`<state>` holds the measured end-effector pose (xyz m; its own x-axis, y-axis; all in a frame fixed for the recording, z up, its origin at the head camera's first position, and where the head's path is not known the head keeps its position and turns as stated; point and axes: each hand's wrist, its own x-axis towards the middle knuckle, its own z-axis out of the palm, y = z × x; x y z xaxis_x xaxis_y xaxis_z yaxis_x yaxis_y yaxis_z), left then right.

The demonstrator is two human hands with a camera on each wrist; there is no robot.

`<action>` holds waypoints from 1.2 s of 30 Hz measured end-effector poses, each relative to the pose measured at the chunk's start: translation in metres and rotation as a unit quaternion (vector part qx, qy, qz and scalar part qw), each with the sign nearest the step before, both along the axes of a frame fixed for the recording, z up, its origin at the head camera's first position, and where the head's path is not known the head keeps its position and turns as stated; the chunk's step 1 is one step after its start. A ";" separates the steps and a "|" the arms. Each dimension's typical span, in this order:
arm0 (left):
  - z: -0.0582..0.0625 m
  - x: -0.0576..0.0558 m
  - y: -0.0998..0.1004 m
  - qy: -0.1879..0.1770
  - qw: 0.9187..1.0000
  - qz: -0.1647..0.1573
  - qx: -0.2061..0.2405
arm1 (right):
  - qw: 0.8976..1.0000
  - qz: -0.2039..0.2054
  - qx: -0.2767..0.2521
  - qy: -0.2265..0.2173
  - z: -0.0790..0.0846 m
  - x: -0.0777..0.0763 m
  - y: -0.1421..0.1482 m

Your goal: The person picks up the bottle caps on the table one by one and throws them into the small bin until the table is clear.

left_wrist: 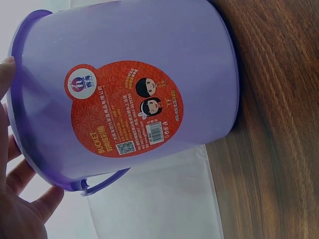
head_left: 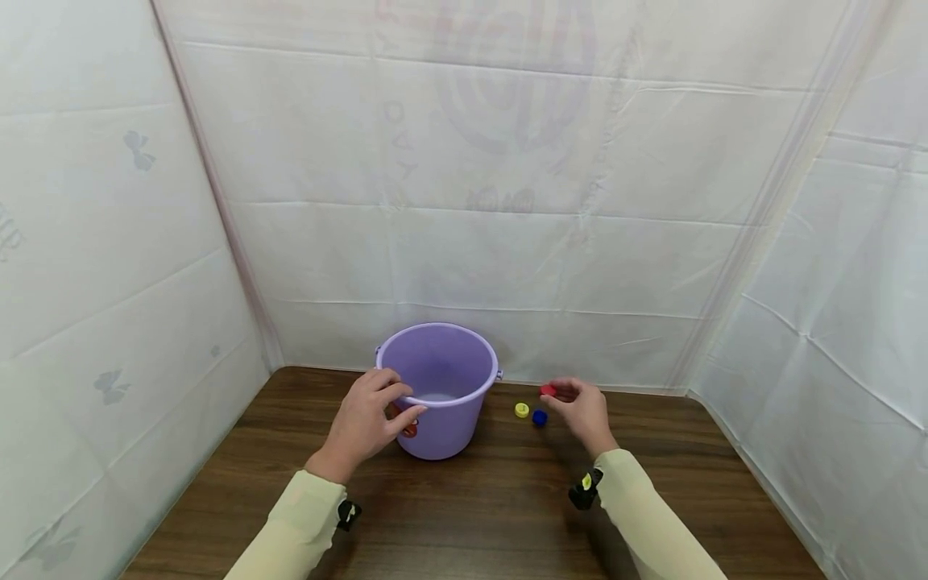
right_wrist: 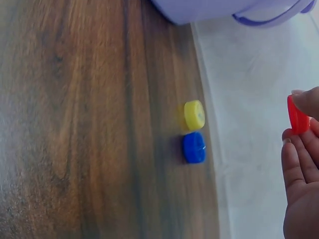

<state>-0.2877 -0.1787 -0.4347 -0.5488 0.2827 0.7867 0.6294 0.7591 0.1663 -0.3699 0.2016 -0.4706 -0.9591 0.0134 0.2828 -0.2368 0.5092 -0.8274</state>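
Observation:
A purple bucket (head_left: 435, 431) stands upright on the wooden table, a red label (left_wrist: 124, 109) on its side. At its near left rim, my left hand (head_left: 368, 415) holds the edge between thumb and fingers. My right hand (head_left: 583, 412) pinches a red bottle cap (right_wrist: 298, 115) between thumb and fingertips, to the right of the bucket. On the table beside that hand lie a yellow bottle cap (head_left: 521, 410) and a blue bottle cap (head_left: 540, 417), close together. In the right wrist view the red cap is above the tabletop, seen edge-on.
The dark wooden table (head_left: 464, 524) ends at a pale cloth wall (head_left: 602, 338) just behind the bucket and caps. More cloth walls rise on the left (head_left: 109, 282) and right (head_left: 834, 322). The bucket's handle (right_wrist: 274, 21) hangs down its far side.

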 end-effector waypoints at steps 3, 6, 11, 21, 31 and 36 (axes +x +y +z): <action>0.000 0.000 0.000 -0.003 1.000 0.001 0.002 | 1.000 0.007 0.002 0.002 0.006 0.003 -0.003; -0.001 0.000 0.000 -0.005 1.000 0.002 0.001 | 1.000 0.013 0.000 0.004 0.011 0.005 -0.005; -0.001 -0.001 0.000 -0.005 1.000 -0.001 0.001 | 1.000 0.017 0.001 0.004 0.018 0.010 -0.008; -0.001 -0.002 -0.001 -0.001 1.000 -0.006 0.007 | 0.999 0.040 -0.016 0.010 0.037 0.022 -0.015; -0.001 -0.001 -0.001 -0.001 1.000 -0.003 0.007 | 0.997 0.076 -0.028 0.019 0.058 0.035 -0.019; 0.000 -0.001 0.000 0.001 1.000 -0.003 0.004 | 0.996 0.085 -0.030 0.027 0.066 0.037 -0.023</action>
